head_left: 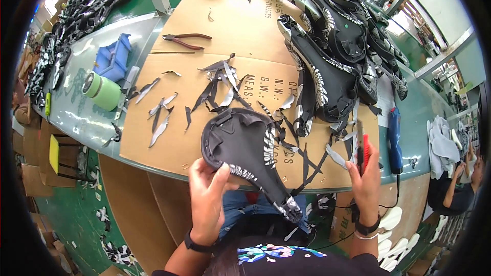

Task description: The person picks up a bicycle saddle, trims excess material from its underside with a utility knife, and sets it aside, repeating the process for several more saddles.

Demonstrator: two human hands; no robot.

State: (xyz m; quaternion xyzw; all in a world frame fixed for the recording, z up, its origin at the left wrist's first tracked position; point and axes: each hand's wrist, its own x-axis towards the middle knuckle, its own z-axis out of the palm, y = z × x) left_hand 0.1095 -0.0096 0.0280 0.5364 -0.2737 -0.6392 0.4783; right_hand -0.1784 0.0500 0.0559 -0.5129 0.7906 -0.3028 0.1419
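The left hand (pixel 208 194) gripped a black bicycle saddle (pixel 248 156) at its lower left edge, thumb on top and fingers (pixel 220 181) clamped around the rim. The saddle lay underside up, half on the cardboard sheet (pixel 204 71) and half over the front edge of the counter (pixel 82 117). Its long axis ran diagonally: the broad rear sat up and to the left on the cardboard, while the narrow nose (pixel 291 207) pointed down and to the right, toward the person's lap. The hollow shell looked smooth and matte, with a folded, stapled-looking cover margin round the rim and a white zebra-like pattern along its right side and nose.

The right hand (pixel 365 176) was closed around a slim tool with a red handle (pixel 364 153), held upright just beside the counter edge, well apart from the saddle.

Thin black and silvery offcut strips (pixel 220 84) lay scattered over the cardboard. Farther back sat a heap of finished saddles (pixel 337 46) with the same glossy black-and-white covering. Red-handled pliers (pixel 185 41) rested near the cardboard's upper left, a green cylindrical container (pixel 102 91) lay on its side on the pale counter, and a blue heat gun (pixel 394 140) lay right of the cardboard.
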